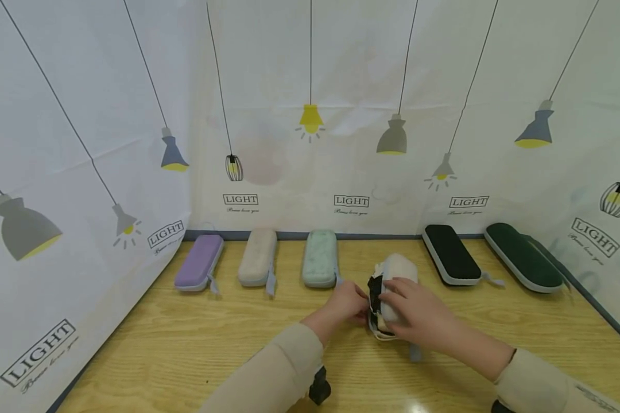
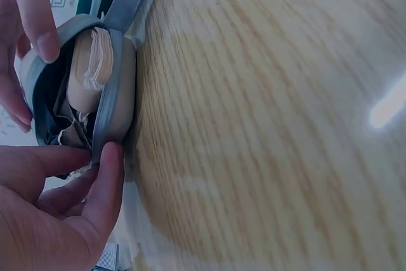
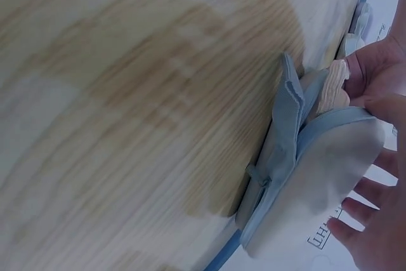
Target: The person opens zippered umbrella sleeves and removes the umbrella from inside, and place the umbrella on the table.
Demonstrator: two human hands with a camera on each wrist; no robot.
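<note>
A pale zippered case stands partly unzipped on the table, its lid raised. My left hand pinches the rim of its lower half between thumb and fingers, as the left wrist view shows. Over the lid lies my right hand, gripping it with the thumb at the edge and the fingers spread across the outside. Inside, a smooth beige rounded object carries a folded, frilly pale strip. Darker contents beside it are hard to make out. A grey fabric tab hangs from the zipper end.
Along the back of the wooden table lie closed cases: purple, beige and mint to the left, black and dark green to the right. A lamp-printed cloth hangs behind and at both sides.
</note>
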